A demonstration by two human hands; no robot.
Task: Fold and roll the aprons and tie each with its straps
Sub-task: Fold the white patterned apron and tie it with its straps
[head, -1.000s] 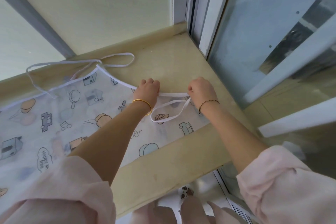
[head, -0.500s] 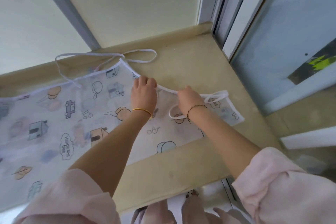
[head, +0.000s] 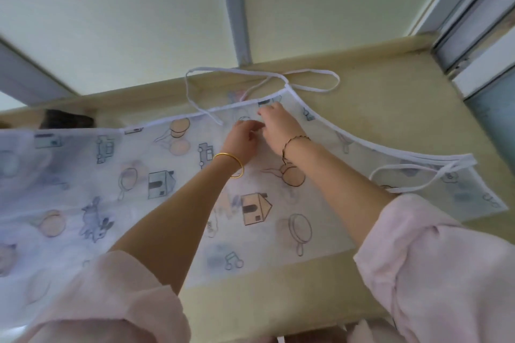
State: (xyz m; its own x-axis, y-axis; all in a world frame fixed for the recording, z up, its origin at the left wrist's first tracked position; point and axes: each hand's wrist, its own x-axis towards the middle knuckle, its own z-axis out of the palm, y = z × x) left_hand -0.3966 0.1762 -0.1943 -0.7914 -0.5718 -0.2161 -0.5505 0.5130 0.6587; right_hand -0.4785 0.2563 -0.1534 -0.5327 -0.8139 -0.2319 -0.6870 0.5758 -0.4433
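The printed apron (head: 156, 184) lies spread flat on the beige ledge (head: 390, 108), with both forearms reaching out across it. The left hand (head: 243, 139) rests knuckles-up on the fabric, its grip too blurred to tell. Just beside it, the right hand (head: 278, 124) stretches loose fingers toward the top hem, grasping nothing.

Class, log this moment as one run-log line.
stage: apron spread flat, unrolled; left hand: over apron, grip unclear; right hand: at far edge; straps: loose

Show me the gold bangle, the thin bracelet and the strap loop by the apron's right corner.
gold bangle (head: 227, 154): head view, band atop the wrist.
thin bracelet (head: 295, 137): head view, strand crossing wrist.
strap loop (head: 412, 166): head view, upper run.
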